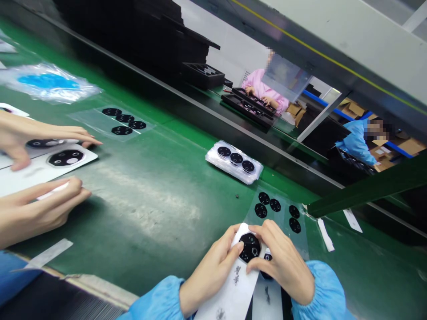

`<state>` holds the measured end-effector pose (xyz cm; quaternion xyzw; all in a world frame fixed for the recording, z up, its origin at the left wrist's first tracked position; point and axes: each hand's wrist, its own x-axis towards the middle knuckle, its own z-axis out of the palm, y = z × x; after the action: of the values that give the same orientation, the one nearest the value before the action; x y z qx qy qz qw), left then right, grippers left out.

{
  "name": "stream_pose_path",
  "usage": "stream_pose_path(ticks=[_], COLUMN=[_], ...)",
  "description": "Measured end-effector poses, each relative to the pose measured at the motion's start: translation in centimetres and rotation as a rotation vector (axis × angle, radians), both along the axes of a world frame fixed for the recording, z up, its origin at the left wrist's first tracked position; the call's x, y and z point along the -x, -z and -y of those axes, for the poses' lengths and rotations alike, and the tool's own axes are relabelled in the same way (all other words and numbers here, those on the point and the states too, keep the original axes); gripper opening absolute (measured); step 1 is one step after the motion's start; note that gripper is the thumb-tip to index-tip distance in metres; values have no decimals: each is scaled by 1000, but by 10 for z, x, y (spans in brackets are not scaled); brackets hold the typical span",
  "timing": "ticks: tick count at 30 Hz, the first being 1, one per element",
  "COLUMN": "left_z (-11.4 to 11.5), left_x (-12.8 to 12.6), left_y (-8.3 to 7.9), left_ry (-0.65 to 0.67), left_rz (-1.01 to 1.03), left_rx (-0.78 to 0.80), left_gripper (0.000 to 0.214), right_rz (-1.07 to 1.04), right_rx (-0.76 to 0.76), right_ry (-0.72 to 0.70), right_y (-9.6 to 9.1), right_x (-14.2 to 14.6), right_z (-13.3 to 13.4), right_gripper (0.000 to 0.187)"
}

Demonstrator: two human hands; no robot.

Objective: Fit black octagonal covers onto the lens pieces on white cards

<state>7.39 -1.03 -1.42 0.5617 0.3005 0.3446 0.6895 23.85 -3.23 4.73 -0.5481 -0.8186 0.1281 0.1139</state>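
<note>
A white phone back cover (238,284) with dark printed marks is held between my two hands, near the bottom of the view. A black octagonal camera lens plate (249,247) sits at its upper end. My left hand (213,271) grips the cover's left edge, thumb on the lens plate's left side. My right hand (283,262) closes on the upper right edge, with its thumb by the plate's lower right rim. Partly hidden under my right hand, a second phone back cover (267,298) lies beside the first.
Lens plates lie on a clear film sheet (275,205) beyond my hands, on a film stack (233,162) and on another sheet (125,119). At left, a co-worker's hands (50,209) handle white covers (36,173). A green post (367,189) slants at right.
</note>
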Motion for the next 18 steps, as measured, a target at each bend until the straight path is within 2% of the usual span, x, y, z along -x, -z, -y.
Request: stream_pose_path(ticks=[7, 10, 14, 16, 18], left_z=[-1, -2, -1, 0, 0], left_x=[1, 1, 1, 1, 0], left_y=[-2, -5, -6, -5, -4], left_ry=[6, -3, 2, 2, -1], left_rz=[43, 50, 80, 78, 68], left_rx=[61, 90, 145, 166, 174], left_gripper=[34, 34, 36, 36, 37], right_rz=[-88, -183, -376, -516, -675], right_rx=[41, 47, 19, 79, 220], right_ry=[0, 43, 242, 378, 487], right_y=[-1, -3, 1, 6, 10], right_x=[-2, -6, -16, -19, -20], right_z=[-2, -3, 1, 4, 8], right_gripper=[57, 49, 25, 25, 32])
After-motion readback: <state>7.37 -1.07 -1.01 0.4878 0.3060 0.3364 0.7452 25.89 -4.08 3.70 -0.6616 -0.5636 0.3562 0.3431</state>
